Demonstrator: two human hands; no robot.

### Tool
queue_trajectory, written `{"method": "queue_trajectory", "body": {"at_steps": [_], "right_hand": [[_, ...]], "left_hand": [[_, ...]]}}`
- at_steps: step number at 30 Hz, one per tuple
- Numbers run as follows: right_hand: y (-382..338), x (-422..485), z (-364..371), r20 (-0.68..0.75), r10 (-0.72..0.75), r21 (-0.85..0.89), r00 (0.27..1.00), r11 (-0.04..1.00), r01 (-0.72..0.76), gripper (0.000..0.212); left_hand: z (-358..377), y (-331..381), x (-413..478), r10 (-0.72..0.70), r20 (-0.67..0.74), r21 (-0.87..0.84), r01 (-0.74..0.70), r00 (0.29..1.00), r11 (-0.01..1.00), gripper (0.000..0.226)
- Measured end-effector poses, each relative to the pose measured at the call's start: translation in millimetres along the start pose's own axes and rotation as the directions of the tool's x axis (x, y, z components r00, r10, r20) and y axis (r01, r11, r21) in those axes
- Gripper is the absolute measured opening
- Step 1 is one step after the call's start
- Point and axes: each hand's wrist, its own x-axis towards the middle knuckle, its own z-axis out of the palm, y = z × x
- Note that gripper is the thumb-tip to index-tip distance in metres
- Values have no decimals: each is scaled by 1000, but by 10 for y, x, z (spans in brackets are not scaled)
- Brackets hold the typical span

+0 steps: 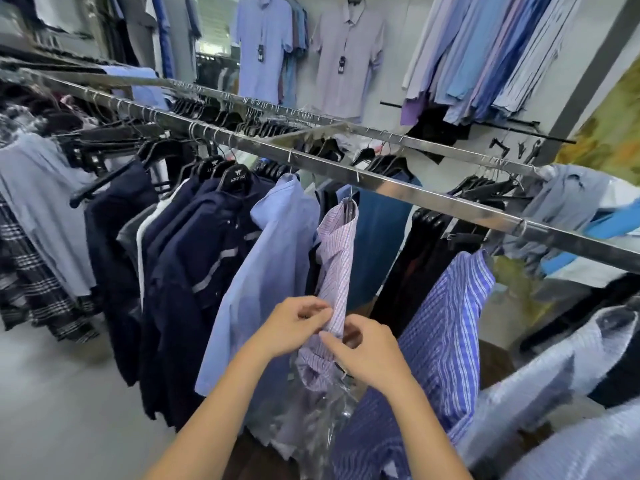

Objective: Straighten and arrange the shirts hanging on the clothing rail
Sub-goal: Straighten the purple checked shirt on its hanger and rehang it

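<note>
Pink check shirt (337,258) hangs from rail (398,183), frame centre, between pale blue shirt (266,271) and blue striped shirt (446,337). Left hand (294,323) and right hand (363,355) both pinch its front edge. Fabric likely light, limp, creases easily; best held by placket or collar.

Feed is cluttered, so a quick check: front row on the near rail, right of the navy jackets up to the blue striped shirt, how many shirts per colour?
Plain light blue shirt: 1
Lilac checked shirt: 1, pinched by left hand and right hand
Blue striped shirt: 1
Total: 3
</note>
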Motion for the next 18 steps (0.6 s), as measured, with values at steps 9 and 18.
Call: {"method": "queue_trajectory", "body": {"at_steps": [9, 18], "right_hand": [[106, -40, -79, -158, 79, 12, 984, 997, -78, 46], [184, -31, -131, -314, 285, -39, 906, 949, -313, 39]], "left_hand": [[136, 44, 91, 13, 106, -121, 0, 994, 993, 25], [44, -62, 500, 122, 353, -37, -117, 928, 992, 23]]}}
